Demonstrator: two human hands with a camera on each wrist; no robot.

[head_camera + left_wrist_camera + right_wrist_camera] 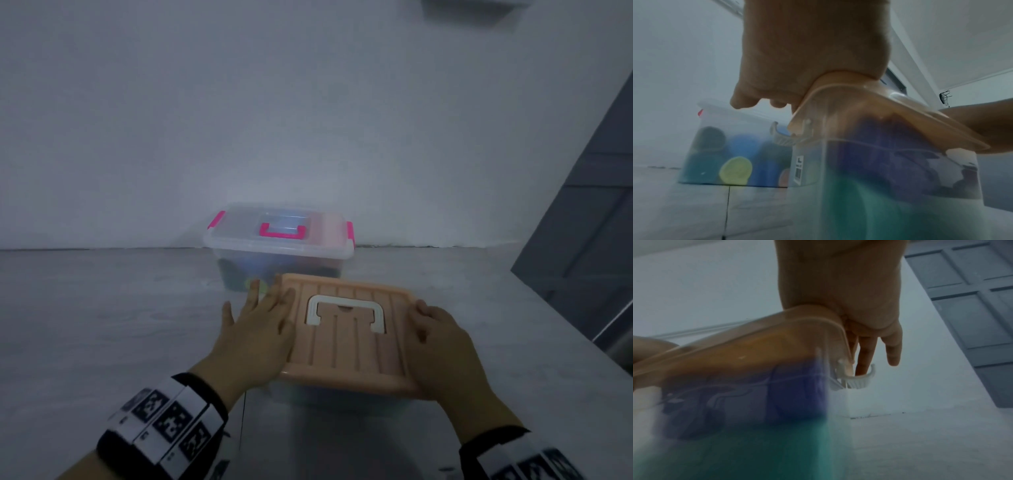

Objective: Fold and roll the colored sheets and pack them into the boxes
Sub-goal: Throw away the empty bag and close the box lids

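Press the peach lid [346,346] down level on the near box [879,186], both sides together, to stop either rim riding up. Keep the left hand [255,329] as placed: open, fingers straight and spread, flat on the lid's left edge, gripping nothing. Keep the right hand [442,342] draped over the right edge, likewise open, fingers pointing down past the rim, one fingertip touching the white latch [857,381]. Hook that latch up over the rim, then do the same with the left latch [783,138], apparently hanging loose. Leave the white handle [346,310] flat in the lid's middle.

Packed already, seen through the clear wall: a teal sheet [756,451] low down and a purple sheet [797,394] above it, close under the lid — soft stuff, likely to push back, hence firm pressure.

Just behind, against the far wall: a second clear box [277,250], lid on, with pink clips [215,219] — full of rolled sheets seen end-on, a yellow roll [735,169] among blue and dark ones.
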